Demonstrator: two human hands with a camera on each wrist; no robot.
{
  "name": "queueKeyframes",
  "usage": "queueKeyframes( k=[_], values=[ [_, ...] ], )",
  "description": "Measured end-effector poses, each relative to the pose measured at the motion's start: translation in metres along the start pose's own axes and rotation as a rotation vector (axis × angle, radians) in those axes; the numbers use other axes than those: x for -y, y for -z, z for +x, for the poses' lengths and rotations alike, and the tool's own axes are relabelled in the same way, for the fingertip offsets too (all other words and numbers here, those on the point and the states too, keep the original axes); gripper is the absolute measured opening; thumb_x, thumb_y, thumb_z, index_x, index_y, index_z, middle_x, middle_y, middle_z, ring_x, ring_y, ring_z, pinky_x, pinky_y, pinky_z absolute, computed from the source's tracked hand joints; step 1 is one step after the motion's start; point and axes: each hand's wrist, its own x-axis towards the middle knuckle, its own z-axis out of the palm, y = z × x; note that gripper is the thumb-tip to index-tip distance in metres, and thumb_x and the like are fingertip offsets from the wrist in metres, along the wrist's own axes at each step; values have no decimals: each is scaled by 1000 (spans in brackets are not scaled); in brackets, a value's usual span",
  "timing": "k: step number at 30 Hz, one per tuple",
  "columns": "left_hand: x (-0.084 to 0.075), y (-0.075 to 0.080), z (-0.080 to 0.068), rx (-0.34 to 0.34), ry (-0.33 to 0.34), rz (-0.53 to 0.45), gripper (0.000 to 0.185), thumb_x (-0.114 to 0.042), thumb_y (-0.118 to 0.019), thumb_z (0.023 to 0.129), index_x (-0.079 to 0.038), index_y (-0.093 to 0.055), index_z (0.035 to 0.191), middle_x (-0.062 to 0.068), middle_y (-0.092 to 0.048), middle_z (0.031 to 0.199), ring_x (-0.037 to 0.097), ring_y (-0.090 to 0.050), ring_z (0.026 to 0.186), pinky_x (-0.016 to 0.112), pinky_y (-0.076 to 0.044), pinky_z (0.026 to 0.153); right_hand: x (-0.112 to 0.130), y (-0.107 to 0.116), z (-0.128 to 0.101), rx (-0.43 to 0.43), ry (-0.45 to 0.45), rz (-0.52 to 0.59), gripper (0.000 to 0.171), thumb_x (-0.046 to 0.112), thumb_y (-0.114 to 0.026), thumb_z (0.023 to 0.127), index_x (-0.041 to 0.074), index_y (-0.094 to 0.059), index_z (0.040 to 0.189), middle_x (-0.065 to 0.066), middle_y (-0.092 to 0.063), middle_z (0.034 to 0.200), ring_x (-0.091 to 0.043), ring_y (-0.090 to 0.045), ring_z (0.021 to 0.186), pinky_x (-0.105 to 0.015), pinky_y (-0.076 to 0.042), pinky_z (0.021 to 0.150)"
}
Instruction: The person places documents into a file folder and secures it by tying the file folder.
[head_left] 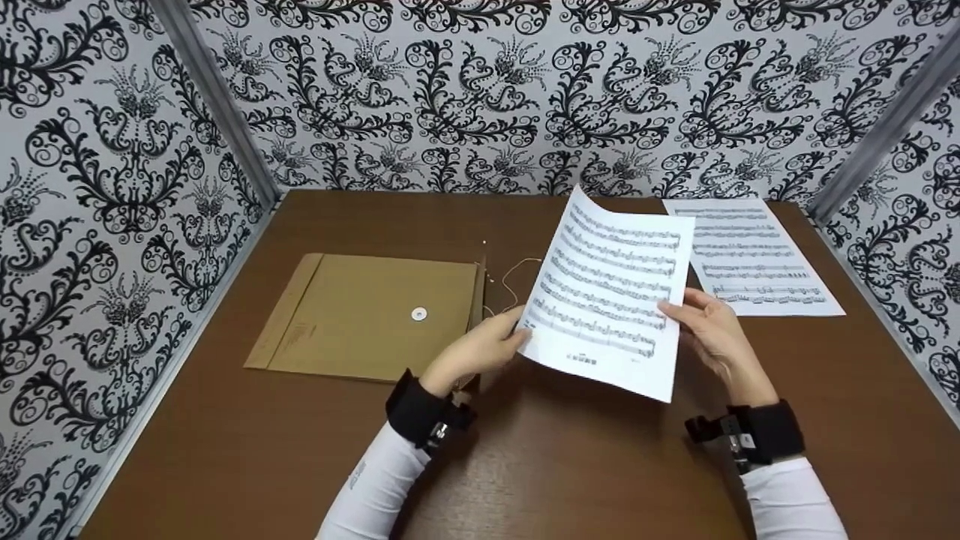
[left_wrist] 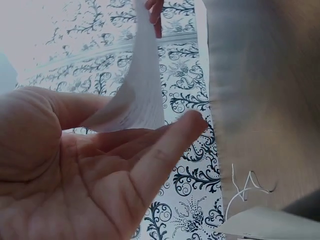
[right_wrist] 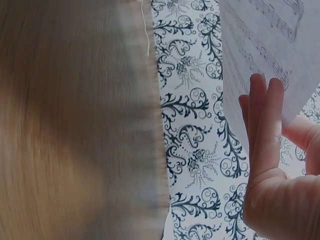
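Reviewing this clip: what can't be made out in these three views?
- Head view: the notes on the white sheet of music held by the left hand and right hand are too small to read.
- Head view: the flat brown paper envelope has its right edge hidden behind that sheet.
- Both wrist views: the brown wooden table is motion-blurred.
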Motion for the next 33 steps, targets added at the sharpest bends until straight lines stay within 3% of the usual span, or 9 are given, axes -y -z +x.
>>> queueKeyframes(
  k=[5, 10, 15, 18, 25, 33],
  values=[
    [1, 8, 0, -5, -15, -116, 46, -3, -38, 107, 7, -40, 152, 29, -62, 135, 37, -68, 116, 52, -54, 104, 1, -5, -1, 34, -8, 30, 34, 9, -67, 98, 7, -53, 129, 9, -78, 96, -8, -77, 85, -24, -63, 78],
    [3, 15, 0, 21, 52, -357, 45, -2, -33, 108, 7, -40, 151, 32, -62, 121, 20, -70, 93, 56, -59, 95, 1, -10, -1, 62, -5, 89, 33, 4, -65, 98, 7, -52, 128, 6, -79, 98, -11, -78, 87, -26, -63, 80],
    [9, 23, 1, 26, 80, -467, 43, -2, -35, 107, 7, -44, 148, 27, -65, 119, 9, -69, 86, 40, -63, 88, 1, -13, -1, 96, -6, 98, 30, 2, -63, 99, 10, -53, 126, 5, -79, 99, -11, -78, 88, -26, -63, 79],
    [13, 28, 0, 40, 95, -512, 44, -1, -37, 105, 8, -45, 147, 28, -65, 123, 10, -71, 88, 32, -64, 84, 2, -13, -2, 117, -9, 111, 28, 1, -62, 99, 12, -56, 124, 4, -79, 100, -12, -78, 88, -27, -63, 79],
    [23, 39, -3, 89, 129, -589, 43, 1, -40, 104, 7, -46, 146, 24, -67, 125, 13, -74, 92, 29, -64, 83, 6, -13, -3, 145, -10, 132, 27, 0, -59, 100, 13, -55, 123, 3, -80, 101, -12, -78, 89, -27, -64, 78],
    [35, 53, -8, 152, 110, -594, 47, 1, -41, 102, 7, -43, 149, 21, -67, 127, 15, -74, 96, 28, -64, 79, 7, -10, -5, 115, 8, 170, 27, -4, -58, 99, 15, -62, 117, 2, -79, 99, -13, -78, 87, -28, -64, 79]
  ],
)
